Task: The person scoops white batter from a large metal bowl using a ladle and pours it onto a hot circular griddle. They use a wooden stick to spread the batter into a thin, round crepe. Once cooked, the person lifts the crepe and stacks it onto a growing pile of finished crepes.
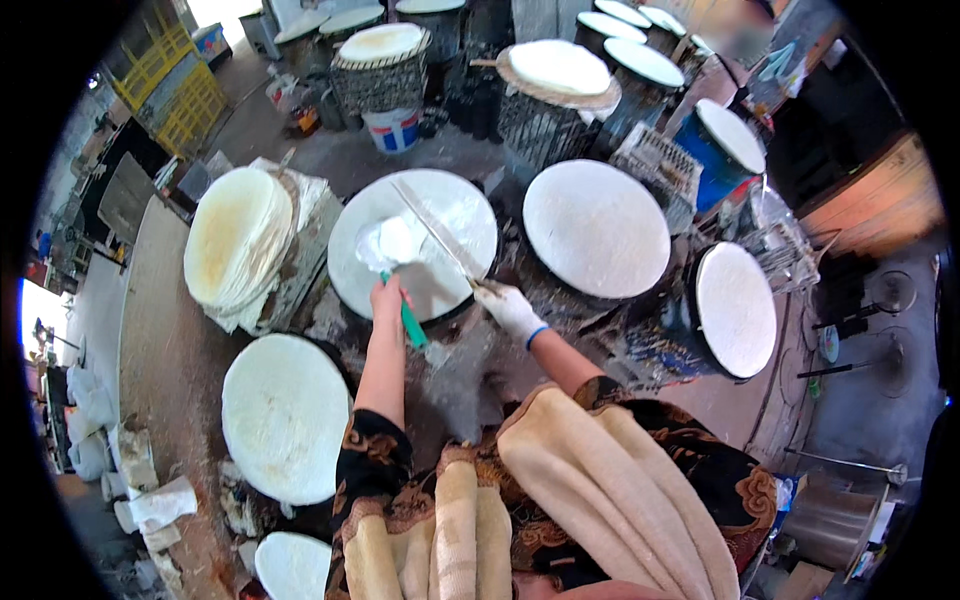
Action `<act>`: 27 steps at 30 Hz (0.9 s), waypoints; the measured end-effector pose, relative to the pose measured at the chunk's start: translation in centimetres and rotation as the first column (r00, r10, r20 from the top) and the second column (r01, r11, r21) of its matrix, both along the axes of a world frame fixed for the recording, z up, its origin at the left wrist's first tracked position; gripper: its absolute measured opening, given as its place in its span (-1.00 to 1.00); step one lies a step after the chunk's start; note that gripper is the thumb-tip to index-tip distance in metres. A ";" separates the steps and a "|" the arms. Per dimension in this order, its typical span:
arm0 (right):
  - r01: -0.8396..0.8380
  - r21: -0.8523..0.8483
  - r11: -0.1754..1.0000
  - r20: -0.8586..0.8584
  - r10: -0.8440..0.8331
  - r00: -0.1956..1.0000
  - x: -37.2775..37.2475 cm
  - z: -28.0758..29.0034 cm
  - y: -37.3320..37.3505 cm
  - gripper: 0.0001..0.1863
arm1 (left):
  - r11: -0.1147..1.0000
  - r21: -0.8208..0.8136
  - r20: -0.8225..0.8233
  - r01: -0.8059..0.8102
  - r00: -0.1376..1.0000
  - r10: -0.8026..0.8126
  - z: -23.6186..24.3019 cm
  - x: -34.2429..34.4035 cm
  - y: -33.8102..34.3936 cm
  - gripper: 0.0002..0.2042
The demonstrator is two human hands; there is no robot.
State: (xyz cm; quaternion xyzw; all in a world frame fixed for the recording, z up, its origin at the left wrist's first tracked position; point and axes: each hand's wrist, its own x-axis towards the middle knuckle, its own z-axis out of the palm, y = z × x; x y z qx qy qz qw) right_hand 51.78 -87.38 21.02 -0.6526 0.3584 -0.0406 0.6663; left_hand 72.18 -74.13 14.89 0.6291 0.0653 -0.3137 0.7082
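My bare left hand [387,298] is closed around the handle of a green-handled scoop [411,325]. The scoop's head rests over a round griddle [350,195] and is partly lost in white batter [398,240] heaped there. In a white glove, my right hand [510,310] grips the near end of a long, thin, flat spreader [430,222]. The spreader's blade slants across the griddle toward its far side, beside the batter. A greyer patch of griddle surface shows on the near side.
A stack of thin round pancakes [232,240] stands left of the griddle. Round white-topped griddles lie to the right [597,230], far right [735,310] and near left [285,420]. Farther off are a bucket [392,130] and another round stack [558,68]. A beige towel [610,480] covers my lap.
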 end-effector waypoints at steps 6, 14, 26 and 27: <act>-0.124 -0.074 0.990 -0.084 0.118 0.990 -1.9 -5.1 0.6 -0.53 | 0.992 -0.115 -0.183 -0.050 0.983 0.028 0.9 -2.7 -5.3 -0.83; -0.031 -0.077 0.997 -0.037 0.028 0.999 -1.2 2.7 -2.8 -0.54 | 0.834 -0.547 -0.226 0.074 0.946 -0.232 8.2 -3.2 4.5 -0.55; -0.098 -0.128 0.987 0.041 0.104 0.994 -4.7 -1.9 1.0 -0.53 | 0.689 -0.682 -0.556 -0.245 0.786 -0.271 9.9 -6.2 9.0 -0.65; -0.122 -0.165 0.979 0.010 0.126 0.992 -4.6 -2.1 1.4 -0.55 | 0.757 -0.634 -0.476 -0.160 0.852 -0.218 10.3 -7.2 10.0 -0.70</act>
